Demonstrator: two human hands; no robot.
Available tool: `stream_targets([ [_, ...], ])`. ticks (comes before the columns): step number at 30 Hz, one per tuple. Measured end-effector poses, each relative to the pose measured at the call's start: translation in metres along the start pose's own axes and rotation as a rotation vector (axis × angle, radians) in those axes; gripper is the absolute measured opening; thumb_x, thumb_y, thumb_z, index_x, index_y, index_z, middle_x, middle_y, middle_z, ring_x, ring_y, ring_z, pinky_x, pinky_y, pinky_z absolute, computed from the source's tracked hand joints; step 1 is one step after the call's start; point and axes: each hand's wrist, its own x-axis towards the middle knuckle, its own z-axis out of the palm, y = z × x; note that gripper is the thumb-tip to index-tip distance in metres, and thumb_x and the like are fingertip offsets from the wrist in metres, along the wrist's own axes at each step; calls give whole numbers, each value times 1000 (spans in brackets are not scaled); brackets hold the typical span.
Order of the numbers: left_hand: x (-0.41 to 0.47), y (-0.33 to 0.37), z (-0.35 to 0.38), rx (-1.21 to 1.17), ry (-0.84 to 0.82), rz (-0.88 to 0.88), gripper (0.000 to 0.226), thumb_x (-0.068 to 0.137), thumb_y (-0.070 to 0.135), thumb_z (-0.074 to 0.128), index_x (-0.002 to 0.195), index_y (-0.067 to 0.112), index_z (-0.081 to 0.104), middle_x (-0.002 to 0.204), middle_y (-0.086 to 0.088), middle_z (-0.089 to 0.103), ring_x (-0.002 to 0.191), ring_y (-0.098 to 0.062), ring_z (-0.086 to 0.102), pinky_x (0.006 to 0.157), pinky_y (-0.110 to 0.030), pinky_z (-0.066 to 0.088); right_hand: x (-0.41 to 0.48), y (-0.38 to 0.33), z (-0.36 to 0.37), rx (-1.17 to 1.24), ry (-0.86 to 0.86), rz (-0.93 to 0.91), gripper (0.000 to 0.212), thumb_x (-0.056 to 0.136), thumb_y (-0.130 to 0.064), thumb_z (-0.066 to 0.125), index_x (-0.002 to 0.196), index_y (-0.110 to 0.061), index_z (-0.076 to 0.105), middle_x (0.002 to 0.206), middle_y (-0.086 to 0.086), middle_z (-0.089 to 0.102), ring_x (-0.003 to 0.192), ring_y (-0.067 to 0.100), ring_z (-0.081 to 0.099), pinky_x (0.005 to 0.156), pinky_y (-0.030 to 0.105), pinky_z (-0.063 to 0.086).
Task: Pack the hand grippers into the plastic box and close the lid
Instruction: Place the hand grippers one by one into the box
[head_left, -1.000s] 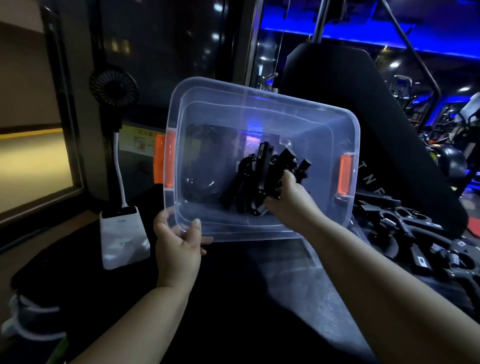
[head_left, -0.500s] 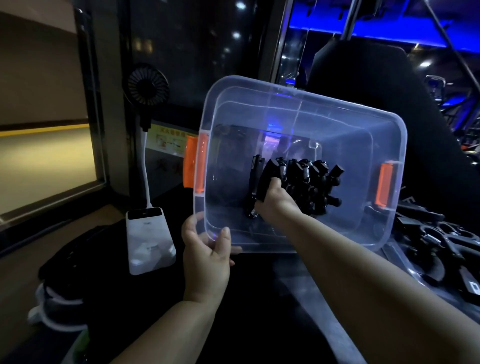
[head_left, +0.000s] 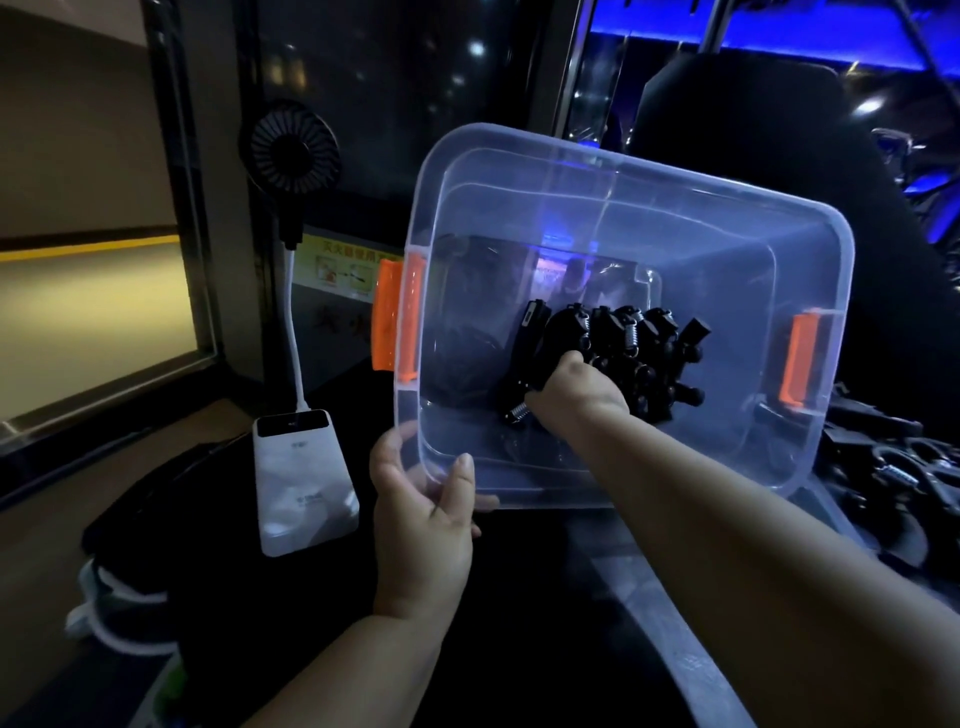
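Dim gym room with blue lights: the left hand (head_left: 423, 525) grips the near rim of the tilted clear plastic box (head_left: 810, 291); inside, the right hand (head_left: 579, 392) clasps black spring hand grippers (head_left: 623, 343).

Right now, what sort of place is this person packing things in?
Probably a gym, after dark. Black hand grippers go into a clear plastic box, more grippers lie at the right, and blue-lit exercise machines stand behind.
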Motion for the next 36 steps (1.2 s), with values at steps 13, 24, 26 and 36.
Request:
stream_targets([
  [13,-1,-3,1,21,29,8,42,92,7,56,121,28,33,71,4,58,58,-18,70,43,-18,45,-8,13,-7,-82,15,-121,56,86,-52,60,117,-8,45,117,14,62,110,34,59,76,34,44],
  [24,2,-5,0,53,24,35,42,93,6,55,123,23,32,80,-5,60,55,-11,69,41,-16,44,-41,52,-30,4,215,-245,41,86,-56,56,88,-16,48,83,4,59,87,31,60,65,31,38],
  [26,4,-7,0,53,35,36,41,93,5,54,124,20,33,79,-4,60,53,-10,68,40,-15,43,-52,68,-33,32,269,-252,38,87,-55,55,81,-18,49,73,-2,53,81,28,58,63,30,37],
  [36,4,-12,-1,107,47,61,45,95,6,53,134,10,30,80,-3,59,51,-5,67,40,-12,43,-85,181,-44,162,479,-107,37,88,-50,56,69,-20,45,64,-3,52,67,24,49,57,30,30],
])
